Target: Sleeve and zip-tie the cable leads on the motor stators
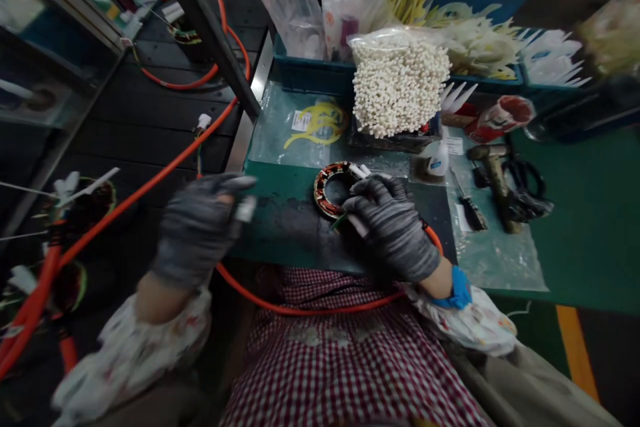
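Note:
A ring-shaped motor stator (323,190) with copper windings lies on the dark mat at the bench's front edge. White sleeves (359,171) stick up from its right side. My right hand (393,223), in a grey striped glove, is closed at the stator's right edge, with a green wire (339,221) at its fingertips. An orange cable (433,237) runs out from beneath this hand and loops across my lap. Off to the left, away from the stator, my left hand (197,223) is smeared by motion. A white patch shows at its thumb; whether it holds anything is unclear.
Behind the stator sit a bag of white sticks (400,87) and blue bins of sleeves. A heat gun (497,180), a brush (473,210) and a small bottle (437,159) lie to the right. More cabled stators (93,203) stand left, beyond a metal post (210,27).

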